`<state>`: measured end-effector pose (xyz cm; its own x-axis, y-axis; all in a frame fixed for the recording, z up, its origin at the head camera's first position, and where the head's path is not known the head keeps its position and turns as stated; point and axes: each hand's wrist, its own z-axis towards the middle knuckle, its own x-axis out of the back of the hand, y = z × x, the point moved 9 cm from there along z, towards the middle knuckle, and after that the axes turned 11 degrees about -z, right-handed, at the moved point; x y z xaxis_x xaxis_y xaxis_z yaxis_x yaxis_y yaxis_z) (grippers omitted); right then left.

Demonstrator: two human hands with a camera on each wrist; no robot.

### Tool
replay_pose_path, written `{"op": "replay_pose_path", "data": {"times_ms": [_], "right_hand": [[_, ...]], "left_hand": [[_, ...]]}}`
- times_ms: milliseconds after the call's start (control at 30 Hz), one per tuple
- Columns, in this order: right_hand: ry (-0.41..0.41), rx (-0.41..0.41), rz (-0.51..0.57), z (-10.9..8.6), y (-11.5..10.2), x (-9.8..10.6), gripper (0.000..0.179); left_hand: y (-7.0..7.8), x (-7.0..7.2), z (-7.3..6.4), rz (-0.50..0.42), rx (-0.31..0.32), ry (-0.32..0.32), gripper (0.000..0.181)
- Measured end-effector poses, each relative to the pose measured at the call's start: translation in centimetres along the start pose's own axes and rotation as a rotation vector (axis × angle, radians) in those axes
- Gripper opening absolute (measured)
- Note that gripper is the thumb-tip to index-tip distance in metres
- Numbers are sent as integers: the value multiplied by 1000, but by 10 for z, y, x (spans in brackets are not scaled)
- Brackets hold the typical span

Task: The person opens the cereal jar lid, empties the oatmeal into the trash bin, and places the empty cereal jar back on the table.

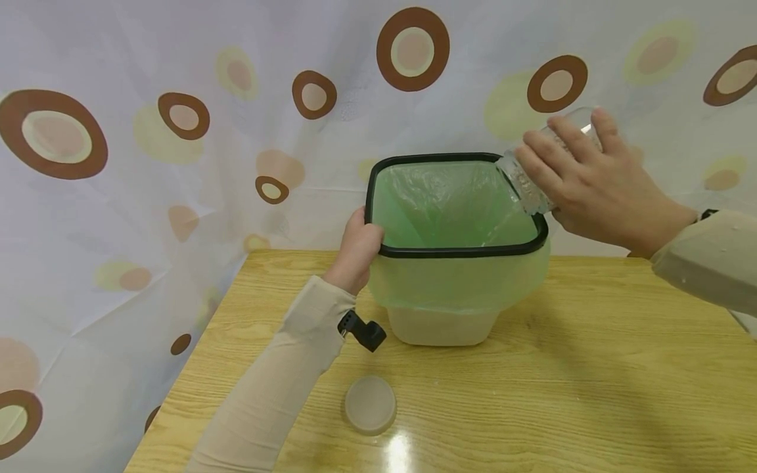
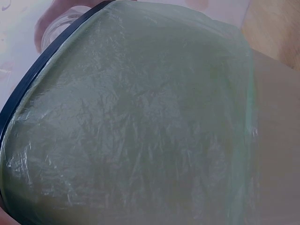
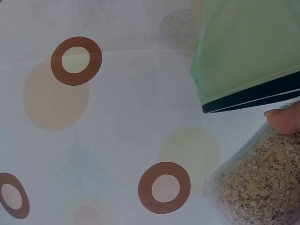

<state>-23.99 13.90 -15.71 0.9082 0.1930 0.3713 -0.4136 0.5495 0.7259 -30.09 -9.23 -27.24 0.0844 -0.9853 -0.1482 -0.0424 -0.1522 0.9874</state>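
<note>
A plastic bin [image 1: 443, 328] lined with a green bag [image 2: 140, 117] stands on the table, the bag folded over its outside under a black rim [image 1: 461, 251]. My left hand [image 1: 357, 246] grips that rim at the left side, thumb on top. My right hand [image 1: 591, 171] holds a clear jar [image 1: 526, 180] tilted at the bin's right rim, its mouth end toward the opening. Oat flakes [image 3: 262, 183] fill much of the jar in the right wrist view. Its far end is partly hidden behind my fingers in the head view.
A round pale lid [image 1: 370, 404] lies on the wooden table [image 1: 591, 381] in front of the bin. Behind hangs a white cloth [image 1: 331, 39] with brown ring patterns, close to the bin's back. A black strap mount [image 1: 362, 330] sits on my left wrist.
</note>
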Motion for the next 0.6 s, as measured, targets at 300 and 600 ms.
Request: {"op": "replay_pose_path", "data": {"times_ms": [300, 600], "right_hand": [[3, 15, -11, 1, -2, 1, 51], [18, 12, -20, 2, -2, 2, 46]], "left_hand": [[-2, 2, 2, 0, 5, 3, 64], [-1, 1, 1, 1, 6, -3, 66]]}}
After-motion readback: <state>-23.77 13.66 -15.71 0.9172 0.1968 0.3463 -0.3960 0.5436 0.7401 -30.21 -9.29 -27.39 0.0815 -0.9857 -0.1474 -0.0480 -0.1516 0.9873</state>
